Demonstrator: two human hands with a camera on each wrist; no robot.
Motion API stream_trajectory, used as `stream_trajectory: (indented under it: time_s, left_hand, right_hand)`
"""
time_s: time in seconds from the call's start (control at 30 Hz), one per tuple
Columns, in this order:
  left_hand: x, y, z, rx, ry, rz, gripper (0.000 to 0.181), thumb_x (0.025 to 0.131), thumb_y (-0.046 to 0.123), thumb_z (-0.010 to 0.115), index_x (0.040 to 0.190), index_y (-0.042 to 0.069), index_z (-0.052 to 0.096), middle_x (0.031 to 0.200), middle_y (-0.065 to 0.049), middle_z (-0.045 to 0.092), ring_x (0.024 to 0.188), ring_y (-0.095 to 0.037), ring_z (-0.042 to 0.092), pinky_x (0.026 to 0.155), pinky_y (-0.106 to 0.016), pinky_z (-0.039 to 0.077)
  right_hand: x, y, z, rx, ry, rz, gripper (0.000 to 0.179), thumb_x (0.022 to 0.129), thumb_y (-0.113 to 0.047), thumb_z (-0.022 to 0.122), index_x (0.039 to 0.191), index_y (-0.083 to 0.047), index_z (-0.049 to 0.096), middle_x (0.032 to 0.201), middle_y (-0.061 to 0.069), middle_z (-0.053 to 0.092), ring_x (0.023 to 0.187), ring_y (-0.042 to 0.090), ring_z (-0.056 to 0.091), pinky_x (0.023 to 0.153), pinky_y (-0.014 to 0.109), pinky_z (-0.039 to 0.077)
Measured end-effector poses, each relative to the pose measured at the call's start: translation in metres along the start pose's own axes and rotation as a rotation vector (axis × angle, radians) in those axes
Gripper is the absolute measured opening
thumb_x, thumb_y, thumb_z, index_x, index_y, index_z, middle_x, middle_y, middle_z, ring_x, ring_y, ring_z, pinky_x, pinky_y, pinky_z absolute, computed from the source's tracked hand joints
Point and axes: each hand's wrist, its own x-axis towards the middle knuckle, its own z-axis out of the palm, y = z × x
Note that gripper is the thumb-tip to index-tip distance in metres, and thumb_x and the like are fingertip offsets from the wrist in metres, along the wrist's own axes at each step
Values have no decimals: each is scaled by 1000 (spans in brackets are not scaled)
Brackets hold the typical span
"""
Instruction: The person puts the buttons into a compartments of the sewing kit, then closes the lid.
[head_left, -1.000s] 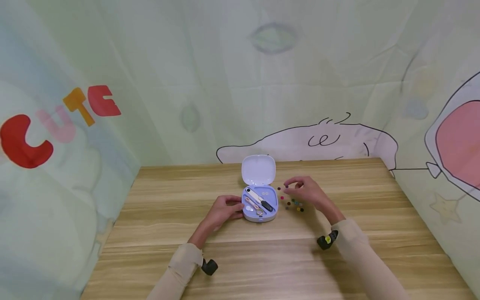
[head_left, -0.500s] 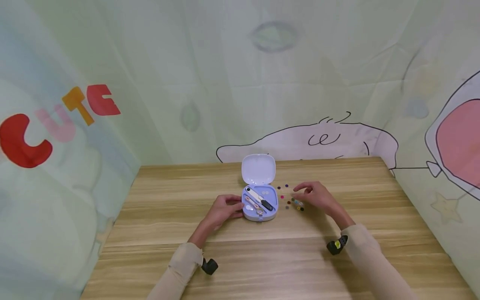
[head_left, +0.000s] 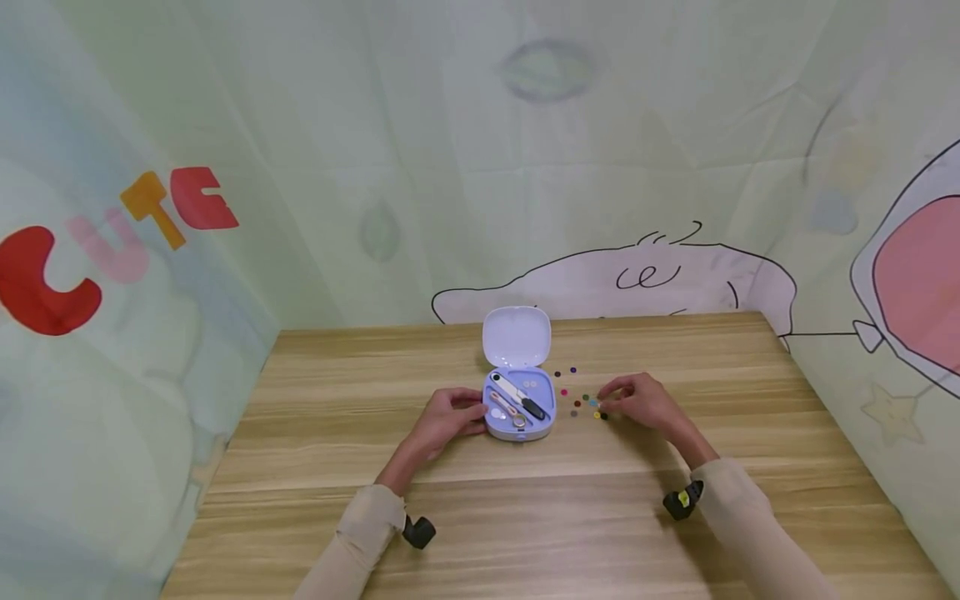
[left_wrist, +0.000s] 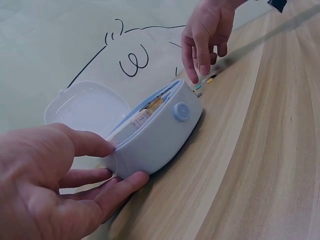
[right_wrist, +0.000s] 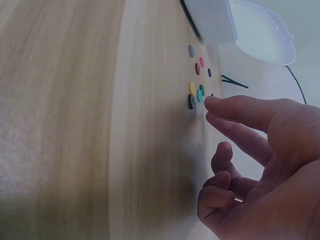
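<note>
An open blue-and-white sewing box (head_left: 519,429) stands on the table, its white lid (head_left: 517,336) tilted back. My left hand (head_left: 447,421) grips the box's left side, thumb and fingers around its corner; the left wrist view shows the digits against the white wall (left_wrist: 155,145). To the right, my right hand (head_left: 637,403) hovers over scattered small buttons, thumb and index tips close together, with nothing plainly visible between them. Nearest its fingertips are a cyan button (right_wrist: 199,96), a black button (right_wrist: 191,101) and a yellow button (right_wrist: 192,88).
In the box lie a white tool with a black end (head_left: 532,409), a slim tool with a ring (head_left: 519,422) and several pale buttons (head_left: 529,384). Other buttons between box and right hand include a pink one (head_left: 564,392) and a dark blue one (head_left: 573,370). A printed curtain backs the table.
My right hand has moved right and nearer to me, away from the dark blue button at the back, down to the cyan and yellow buttons. My left hand stays on the box.
</note>
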Motion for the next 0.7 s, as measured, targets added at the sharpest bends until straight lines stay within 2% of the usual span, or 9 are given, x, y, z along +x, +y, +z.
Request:
stream_trajectory:
  time_s: [0.4,0.7]
  left_hand:
    - [0,1,1,-11,1,-4,35,100,-5,64,134,-14,58,125,-27,61,100,-24,68,89,-37,63]
    - [0,1,1,-5,3,-2,35,100,-4,64,133,-14,58,125,-27,61,101,-25,68,90,-38,63]
  right_hand:
    - [0,6,6,-40,34,8,13,91,-15,81,102,-7,80,80,3,62,71,18,50,59,26,40]
    - [-1,1,8,-53,66,11,8,89,-13,82,95,-7,81,79,2,69,70,17,55,59,27,44]
